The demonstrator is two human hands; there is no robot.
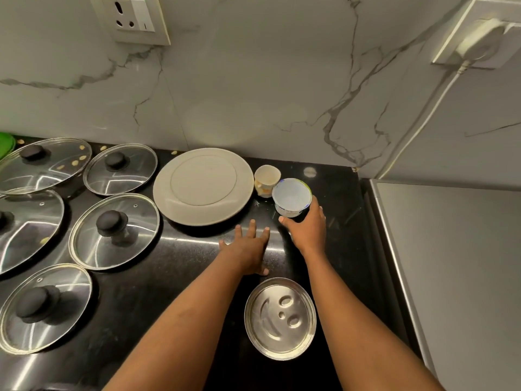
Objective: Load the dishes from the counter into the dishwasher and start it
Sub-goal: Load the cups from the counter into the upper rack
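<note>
cup (292,197): near the back of the surface (169,263), right hand (307,230) curled round its side
left hand (248,248): flat on the surface, fingers spread, holding nothing
small cup (267,180): jammed right beside it, maybe touching, honestly can't tell
risk: a sloppy lift could tip the small cup into the plate (203,186)

five glass lids (114,231), one white plate (203,186), two cups (267,180), one steel dish (280,318), two wall sockets (132,16).

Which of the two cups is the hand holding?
The right hand grips the bigger cup, white inside; the small cream cup by the plate stands untouched.
</note>
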